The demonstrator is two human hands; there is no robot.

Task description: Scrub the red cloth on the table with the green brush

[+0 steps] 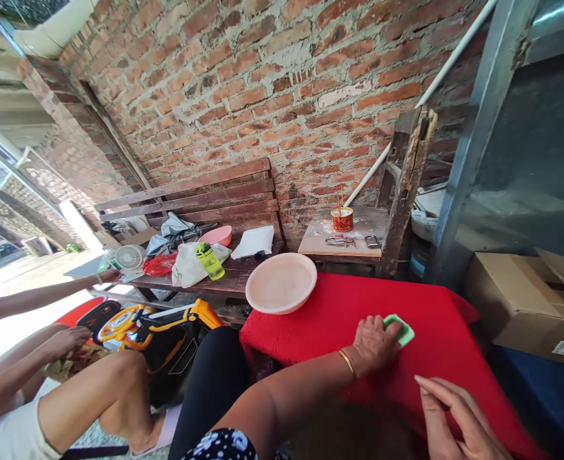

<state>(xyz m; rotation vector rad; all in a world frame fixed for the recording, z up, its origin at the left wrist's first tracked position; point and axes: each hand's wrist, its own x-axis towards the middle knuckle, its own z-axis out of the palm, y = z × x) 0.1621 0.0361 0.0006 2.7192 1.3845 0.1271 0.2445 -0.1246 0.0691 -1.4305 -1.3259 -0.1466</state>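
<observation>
My left hand [375, 345], with a gold bangle at its wrist, rests palm down on the red tablecloth [359, 303]. Its fingers close over a small light green cloth [401, 329], partly hidden beneath the thumb. At the bottom right, my right hand [459, 418] hovers over the near part of the tablecloth, its fingers stretched out and holding nothing. A shallow pale pink basin [282, 284] stands at the tablecloth's far left corner, apart from both hands.
A wooden bench [234, 281] along the brick wall bears a green bottle [210, 260], bags and a fan [129, 257]. Padlocks and a red tin [342, 220] sit on a side board. Another person sits left beside a toy ride-on car [167, 345]. Right stands a cardboard box [526, 306].
</observation>
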